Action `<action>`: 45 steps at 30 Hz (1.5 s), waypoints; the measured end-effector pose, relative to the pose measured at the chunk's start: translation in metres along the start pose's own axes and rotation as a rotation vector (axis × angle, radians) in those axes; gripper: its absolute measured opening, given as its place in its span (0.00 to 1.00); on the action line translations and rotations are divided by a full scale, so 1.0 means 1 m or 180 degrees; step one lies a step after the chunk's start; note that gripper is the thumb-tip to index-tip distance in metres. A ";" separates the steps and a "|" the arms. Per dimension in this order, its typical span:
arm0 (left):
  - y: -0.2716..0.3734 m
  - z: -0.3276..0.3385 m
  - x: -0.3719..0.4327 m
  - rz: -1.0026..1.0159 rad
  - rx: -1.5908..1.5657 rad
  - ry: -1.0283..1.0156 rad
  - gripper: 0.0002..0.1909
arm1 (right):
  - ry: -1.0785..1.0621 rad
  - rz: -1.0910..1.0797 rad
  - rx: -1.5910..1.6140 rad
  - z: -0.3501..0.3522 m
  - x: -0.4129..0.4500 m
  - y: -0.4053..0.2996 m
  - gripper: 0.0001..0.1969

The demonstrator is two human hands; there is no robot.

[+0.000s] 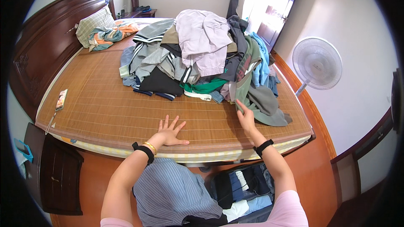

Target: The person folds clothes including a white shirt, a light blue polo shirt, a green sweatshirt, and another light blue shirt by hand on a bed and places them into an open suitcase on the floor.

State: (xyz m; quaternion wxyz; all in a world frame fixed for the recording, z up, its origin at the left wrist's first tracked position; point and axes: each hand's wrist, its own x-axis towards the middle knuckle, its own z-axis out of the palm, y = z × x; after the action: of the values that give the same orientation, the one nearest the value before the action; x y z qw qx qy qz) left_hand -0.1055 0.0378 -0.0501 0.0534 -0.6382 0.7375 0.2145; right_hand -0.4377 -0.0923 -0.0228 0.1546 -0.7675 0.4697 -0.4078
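Observation:
My left hand (pixel 172 132) lies with spread fingers on the bamboo mat (pixel 126 113) near the bed's front edge, holding nothing. At the right, my right hand (pixel 246 118) touches the edge of an olive-green garment (pixel 244 93) that hangs down from the clothes pile; whether the fingers grip it I cannot tell. On top of the pile lies a pale lilac garment (pixel 202 37). Grey garments with striped trim (pixel 148 56), a folded black garment (pixel 161 83), a green garment (pixel 206 86) and a light-blue one (pixel 260 60) lie around and under it.
Below the bed edge, an open suitcase (pixel 271 209) holds folded clothes, beside a blue striped cloth (pixel 173 192). A phone (pixel 61 99) with a cord lies on the mat at the left. A nightstand (pixel 58 176) stands left, a white fan (pixel 317 63) right. A pillow (pixel 91 26) leans on the headboard.

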 end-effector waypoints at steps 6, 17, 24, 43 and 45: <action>0.000 0.001 0.000 0.0024 -0.0011 0.0047 0.59 | -0.0414 0.0081 0.0149 -0.016 -0.023 -0.010 0.23; 0.001 0.000 -0.003 0.0011 0.0037 0.0047 0.59 | -0.0999 -0.0460 0.0861 -0.021 -0.066 -0.086 0.18; 0.004 0.000 -0.001 0.0010 0.0117 0.0059 0.59 | -0.1283 -0.0051 0.1240 -0.012 -0.066 -0.112 0.17; 0.005 -0.003 -0.003 0.0009 0.0054 -0.0005 0.57 | -0.2950 -0.0774 0.2473 0.005 -0.130 -0.178 0.12; 0.006 -0.003 -0.004 0.0047 0.0055 0.0058 0.56 | -0.2988 -0.0878 0.2574 0.006 -0.140 -0.181 0.12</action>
State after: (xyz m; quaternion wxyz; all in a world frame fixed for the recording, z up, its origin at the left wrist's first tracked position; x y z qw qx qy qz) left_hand -0.1097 0.0411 -0.0441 0.0507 -0.6342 0.7444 0.2027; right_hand -0.3566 0.1175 0.0186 0.5679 -0.7990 0.0576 -0.1892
